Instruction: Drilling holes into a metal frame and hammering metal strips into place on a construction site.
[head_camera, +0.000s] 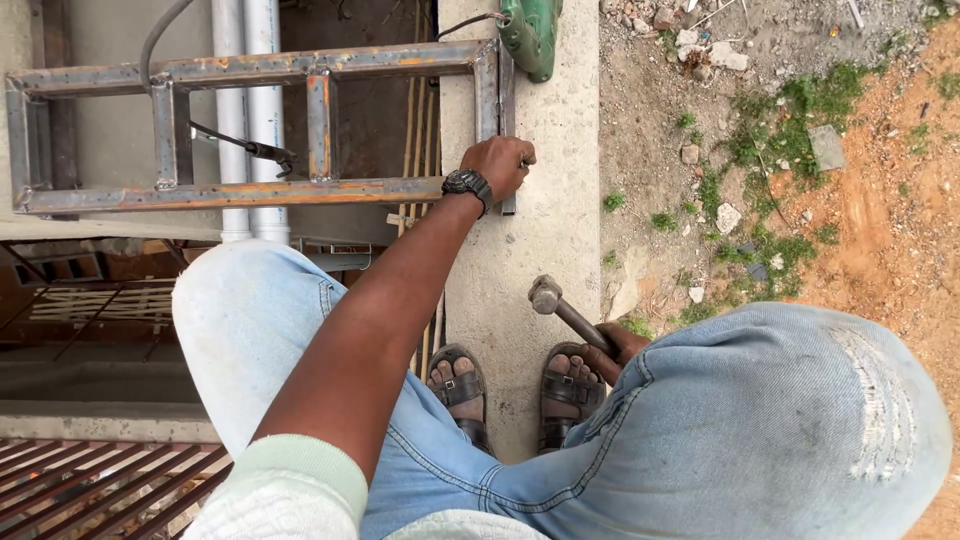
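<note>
Left hand (500, 165), upper centre, grips the rusty steel frame (240, 190): rigid, probably heavy, best held by its bars. Right hand (618, 350), lower centre, clasps a hammer (560, 305).

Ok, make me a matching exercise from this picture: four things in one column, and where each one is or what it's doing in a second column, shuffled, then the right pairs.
Things:
1. left hand
2. right hand
3. green tool
4. sandals

Places or states:
A. lying on the concrete ledge at the top of the view
B. gripping the corner of the rusty metal frame
C. on the feet, on the concrete ledge
D. holding the hammer by its handle

Pairs: 1-B, 2-D, 3-A, 4-C
</note>
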